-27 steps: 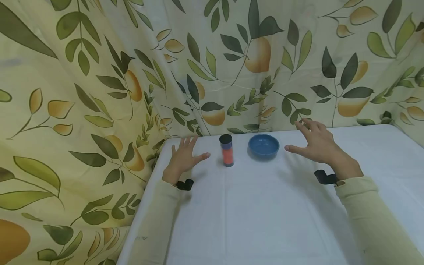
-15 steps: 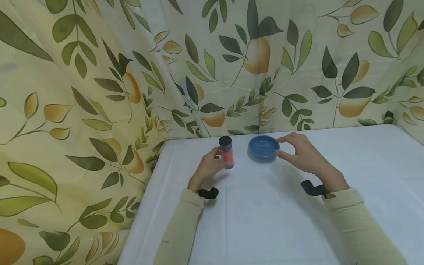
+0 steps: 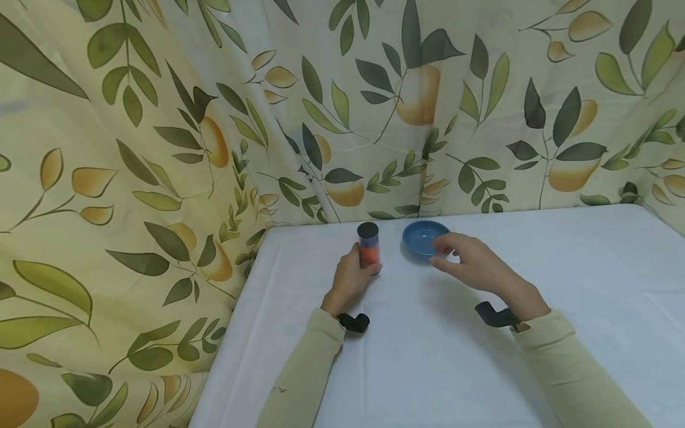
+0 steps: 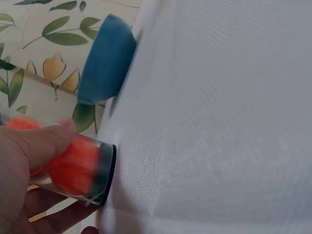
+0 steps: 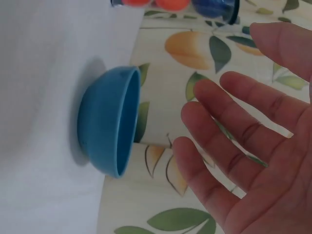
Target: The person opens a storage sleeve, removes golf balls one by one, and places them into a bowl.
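My left hand [image 3: 349, 280] grips a clear cylindrical tube [image 3: 368, 242] with a black lid, which stands upright near the table's far edge. Orange balls [image 4: 75, 165] show through its wall in the left wrist view, where my thumb lies on the near side and fingers lie behind. A blue ball [image 5: 210, 9] sits close under the lid in the right wrist view. To the right of the tube stands a blue bowl [image 3: 417, 238]. My right hand [image 3: 473, 263] hovers at the bowl's right side, fingers extended and apart from it; nothing is in that hand.
A white cloth [image 3: 428, 368] covers the table. Behind and to the left hangs a cream curtain [image 3: 214, 35] printed with leaves and fruit. Each wrist carries a black camera mount [image 3: 495, 315].
My left hand has moved right and closed round the tube, nudging it slightly. My right hand has moved left and down from beside the bowl to over its right rim.
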### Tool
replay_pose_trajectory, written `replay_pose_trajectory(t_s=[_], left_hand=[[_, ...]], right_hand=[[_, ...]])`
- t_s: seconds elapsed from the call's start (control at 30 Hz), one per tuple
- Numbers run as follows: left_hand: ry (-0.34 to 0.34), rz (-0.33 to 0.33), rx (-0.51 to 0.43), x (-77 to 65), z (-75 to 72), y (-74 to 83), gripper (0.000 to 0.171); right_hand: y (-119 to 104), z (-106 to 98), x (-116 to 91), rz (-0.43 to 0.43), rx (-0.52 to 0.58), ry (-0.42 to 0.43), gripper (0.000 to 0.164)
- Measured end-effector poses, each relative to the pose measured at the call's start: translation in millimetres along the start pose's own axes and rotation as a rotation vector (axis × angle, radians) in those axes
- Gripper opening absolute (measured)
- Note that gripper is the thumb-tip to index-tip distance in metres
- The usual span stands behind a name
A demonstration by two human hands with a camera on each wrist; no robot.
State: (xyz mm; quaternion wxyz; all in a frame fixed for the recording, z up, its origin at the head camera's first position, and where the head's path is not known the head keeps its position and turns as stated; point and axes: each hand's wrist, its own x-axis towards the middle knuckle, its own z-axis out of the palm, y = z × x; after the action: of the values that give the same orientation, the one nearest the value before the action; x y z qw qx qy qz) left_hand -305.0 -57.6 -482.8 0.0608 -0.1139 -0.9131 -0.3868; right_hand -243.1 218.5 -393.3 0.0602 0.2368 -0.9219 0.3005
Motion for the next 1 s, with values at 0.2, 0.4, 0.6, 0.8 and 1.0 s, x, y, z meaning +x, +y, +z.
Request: replay_pose_trajectory(t_s=[0.2,0.4,0.6,0.8,1.0], left_hand=[[-0.006,0.045,0.065,-1.7,-0.8,3.1,0.047],[-0.023,0.154,0.146,-1.6,-2.7,7.0,0.034],[-0.069,0.229,0.168,-4.3,-9.9,15.6,0.032],[-0.097,0.256,0.171,-7.4,-15.6,25.0,0.037],[-0.139,0.278,0.260,-7.9,-14.3,32.8,0.048]], right_hand=[[-4,9,1,0.001,0.008,-0.027,0.038],[-7,13,1,-0.008,-0.012,-0.026,0.038],[-6,13,3,0.011,-0.041,0.008,0.043],[-8,12,4,0.067,-0.019,0.019,0.056],[-9,14,3,0.095,-0.007,0.013,0.068]])
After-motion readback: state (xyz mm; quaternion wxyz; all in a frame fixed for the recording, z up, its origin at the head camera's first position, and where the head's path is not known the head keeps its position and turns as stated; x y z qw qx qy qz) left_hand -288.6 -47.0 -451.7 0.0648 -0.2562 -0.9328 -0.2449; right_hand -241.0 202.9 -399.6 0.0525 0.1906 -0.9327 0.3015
